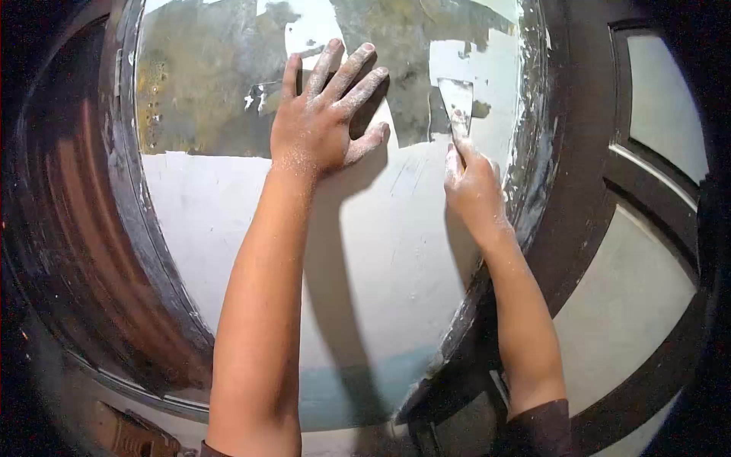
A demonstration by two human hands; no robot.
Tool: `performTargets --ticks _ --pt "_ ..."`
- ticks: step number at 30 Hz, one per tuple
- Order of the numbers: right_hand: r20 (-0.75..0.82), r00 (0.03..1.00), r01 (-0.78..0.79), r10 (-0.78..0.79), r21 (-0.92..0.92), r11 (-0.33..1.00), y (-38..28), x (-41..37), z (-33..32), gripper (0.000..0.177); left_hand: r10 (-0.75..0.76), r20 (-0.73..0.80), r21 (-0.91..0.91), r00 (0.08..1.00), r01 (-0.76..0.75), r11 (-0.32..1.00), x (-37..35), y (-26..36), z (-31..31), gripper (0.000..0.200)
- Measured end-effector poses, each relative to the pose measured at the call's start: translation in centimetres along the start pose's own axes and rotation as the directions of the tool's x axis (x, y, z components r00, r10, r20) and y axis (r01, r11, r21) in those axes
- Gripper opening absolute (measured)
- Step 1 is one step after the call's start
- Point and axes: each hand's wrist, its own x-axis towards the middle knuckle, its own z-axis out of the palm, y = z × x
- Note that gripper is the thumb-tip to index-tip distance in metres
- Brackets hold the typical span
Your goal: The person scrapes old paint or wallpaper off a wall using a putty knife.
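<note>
My left hand [324,118] rests on the upper part of the wall panel with its fingers spread, white dust on its skin. In my right hand [478,183] is a putty knife [457,95]; its blade points up and lies against the wall near the right side, with the index finger along it. Most of the handle is hidden by the fingers. White, flaking paint [449,57] surrounds the blade. Between the hands, the wall shows bare grey-brown patches [403,91], and below them a smooth white surface [396,228].
A dark frame [537,152] with chipped white specks borders the panel on the right, beside a dark door with pale panes [628,305]. Brown, shiny folds [99,213] stand on the left. A brown object [133,434] sits at lower left. Pale blue-green paint [335,388] runs along the panel's bottom.
</note>
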Motion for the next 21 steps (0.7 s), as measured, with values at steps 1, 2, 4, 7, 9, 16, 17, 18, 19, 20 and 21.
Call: performTargets --ticks 1,2,4,7,9,16,17,18,19,20,21 --pt "-0.050 0.996 0.080 -0.080 0.000 0.997 0.2 0.3 0.4 0.027 0.003 -0.013 0.003 1.000 -0.003 1.000 0.2 -0.1 0.0 0.065" --pt "0.050 0.998 -0.043 0.044 -0.034 0.999 0.5 0.9 0.4 0.026 0.008 -0.013 -0.003 1.000 -0.008 1.000 0.0 0.0 0.0 0.065" --pt "0.031 0.999 0.043 -0.041 -0.043 0.998 0.3 2.2 0.0 0.039 0.009 0.000 -0.001 1.000 -0.009 1.000 0.0 0.1 -0.2 0.066" --pt "0.037 0.999 0.018 -0.018 0.001 1.000 -0.1 1.4 -0.1 0.050 0.006 -0.003 -0.001 1.000 -0.006 1.000 0.1 -0.1 0.0 0.066" --pt "-0.020 0.998 0.060 -0.060 -0.034 0.998 0.6 -0.6 0.5 0.053 0.007 -0.013 -0.003 1.000 -0.007 1.000 -0.1 0.0 0.1 0.067" --pt "-0.045 0.999 -0.002 0.000 -0.027 1.000 -0.8 1.6 -0.4 0.026 0.012 -0.024 0.010 1.000 -0.012 1.000 0.1 -0.1 0.0 0.066" --pt "-0.036 0.999 -0.028 0.026 -0.043 0.999 -0.9 0.7 -0.4 0.026 0.017 -0.029 0.006 0.999 -0.017 1.000 0.0 -0.1 0.0 0.066" --pt "-0.036 0.999 -0.031 0.029 -0.047 0.998 -0.9 0.2 -0.4 0.026 0.017 -0.028 0.000 0.999 -0.017 1.000 -0.1 0.0 0.0 0.066" --pt "-0.017 0.999 -0.031 0.030 -0.031 0.999 -0.9 -0.1 -0.4 0.026 0.014 -0.021 -0.001 1.000 -0.014 1.000 -0.1 -0.1 0.0 0.066" --pt "-0.002 1.000 -0.031 0.031 -0.012 0.999 -0.7 -0.2 -0.4 0.026 0.013 -0.016 0.000 1.000 -0.013 1.000 0.0 -0.1 0.0 0.066" --pt "-0.066 0.996 0.061 -0.065 -0.059 0.996 -0.3 0.3 -0.1 0.033 0.007 -0.023 -0.001 1.000 -0.007 1.000 0.0 0.1 -0.1 0.065"
